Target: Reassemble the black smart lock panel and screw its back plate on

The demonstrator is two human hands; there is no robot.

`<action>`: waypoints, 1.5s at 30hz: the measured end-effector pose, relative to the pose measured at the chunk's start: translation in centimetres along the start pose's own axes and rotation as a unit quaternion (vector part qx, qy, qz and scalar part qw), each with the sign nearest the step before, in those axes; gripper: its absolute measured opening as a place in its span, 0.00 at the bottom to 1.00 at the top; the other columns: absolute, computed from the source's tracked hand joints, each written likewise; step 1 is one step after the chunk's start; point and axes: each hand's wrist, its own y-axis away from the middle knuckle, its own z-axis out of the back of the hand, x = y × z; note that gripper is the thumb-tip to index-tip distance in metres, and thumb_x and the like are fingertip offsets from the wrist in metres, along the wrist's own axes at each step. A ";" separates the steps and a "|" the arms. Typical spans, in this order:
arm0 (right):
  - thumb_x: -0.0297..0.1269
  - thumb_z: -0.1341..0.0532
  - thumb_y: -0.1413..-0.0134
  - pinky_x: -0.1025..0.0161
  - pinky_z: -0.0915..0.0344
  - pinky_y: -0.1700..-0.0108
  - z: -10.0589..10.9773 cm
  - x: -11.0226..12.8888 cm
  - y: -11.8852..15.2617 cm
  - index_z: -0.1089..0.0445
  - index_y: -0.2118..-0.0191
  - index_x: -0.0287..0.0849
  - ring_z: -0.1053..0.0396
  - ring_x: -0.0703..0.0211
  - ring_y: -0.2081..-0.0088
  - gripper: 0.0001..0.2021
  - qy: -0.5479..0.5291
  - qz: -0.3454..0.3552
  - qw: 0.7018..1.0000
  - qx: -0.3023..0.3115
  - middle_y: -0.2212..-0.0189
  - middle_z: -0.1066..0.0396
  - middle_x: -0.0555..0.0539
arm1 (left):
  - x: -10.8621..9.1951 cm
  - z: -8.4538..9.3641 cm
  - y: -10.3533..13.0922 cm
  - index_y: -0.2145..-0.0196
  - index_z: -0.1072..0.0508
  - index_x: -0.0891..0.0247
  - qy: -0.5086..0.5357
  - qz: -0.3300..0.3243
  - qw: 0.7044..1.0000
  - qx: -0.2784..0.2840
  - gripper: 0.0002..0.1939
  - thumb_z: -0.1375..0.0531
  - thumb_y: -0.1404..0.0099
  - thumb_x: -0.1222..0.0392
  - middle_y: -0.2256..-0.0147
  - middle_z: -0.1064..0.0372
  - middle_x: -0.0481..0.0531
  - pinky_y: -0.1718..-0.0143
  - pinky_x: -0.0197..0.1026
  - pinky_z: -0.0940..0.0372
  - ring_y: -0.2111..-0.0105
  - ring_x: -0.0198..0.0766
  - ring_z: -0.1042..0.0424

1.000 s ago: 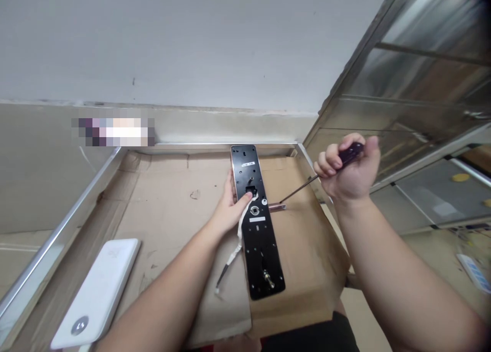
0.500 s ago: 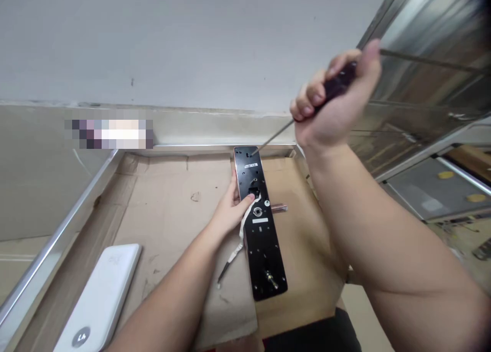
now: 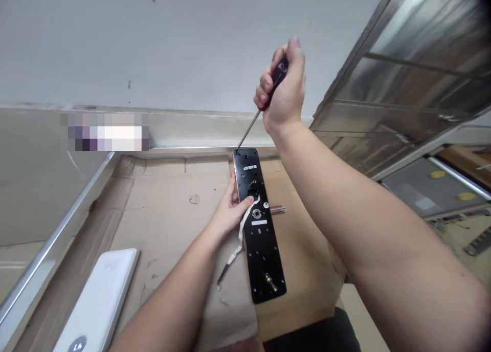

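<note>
A long black door lock panel (image 3: 264, 255) stands on brown cardboard, its screw-studded back facing me. My left hand (image 3: 232, 209) is closed round its left edge, thumb on the back near the middle and fingers mostly hidden behind. By that thumb, a white-wrapped cable (image 3: 241, 234) comes out of an opening and hangs to a black end. A copper-coloured lever (image 3: 278, 210) juts out on the right side. My right hand (image 3: 287, 99) grips the dark handle of a screwdriver (image 3: 249, 127), its shaft slanting down to the panel's upper left corner.
Cardboard (image 3: 161, 203) lines a metal-edged tray or table. A white power bank (image 3: 102, 295) lies at the lower left. Behind is a pale wall (image 3: 192, 45); metal-faced panels (image 3: 406, 75) lean at the right, above a grey board (image 3: 425, 188).
My right hand has swung left with the screwdriver. Its tip has shifted from the panel's upper right part to the upper left corner. My left hand keeps its hold.
</note>
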 end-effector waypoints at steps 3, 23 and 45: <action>0.75 0.52 0.47 0.59 0.54 0.80 0.1 -0.2 -0.2 0.48 0.75 0.50 0.49 0.59 0.84 0.31 -0.011 0.013 1.000 0.012 0.87 0.50 0.53 | 0.0 0.1 0.0 0.26 0.64 0.47 -0.001 -0.003 1.000 0.002 0.58 0.29 0.39 0.58 0.49 0.23 0.58 0.49 0.55 0.29 0.53 0.50 0.22; 0.74 0.41 0.52 0.60 0.48 0.77 -2.2 0.1 1.4 0.46 0.71 0.50 0.44 0.60 0.77 0.30 0.051 0.043 0.995 0.074 0.78 0.41 0.54 | 0.0 0.0 0.1 0.26 0.62 0.47 -0.004 -0.016 1.000 0.009 0.57 0.29 0.39 0.58 0.45 0.25 0.59 0.43 0.57 0.33 0.48 0.51 0.24; 0.76 0.50 0.48 0.60 0.41 0.76 -0.8 -1.0 0.4 0.41 0.71 0.52 0.33 0.57 0.75 0.29 0.057 -0.022 0.994 0.087 0.76 0.31 0.52 | 0.4 -0.3 0.3 0.26 0.59 0.46 0.015 0.003 1.000 0.027 0.55 0.29 0.39 0.59 0.50 0.23 0.58 0.50 0.53 0.29 0.55 0.47 0.21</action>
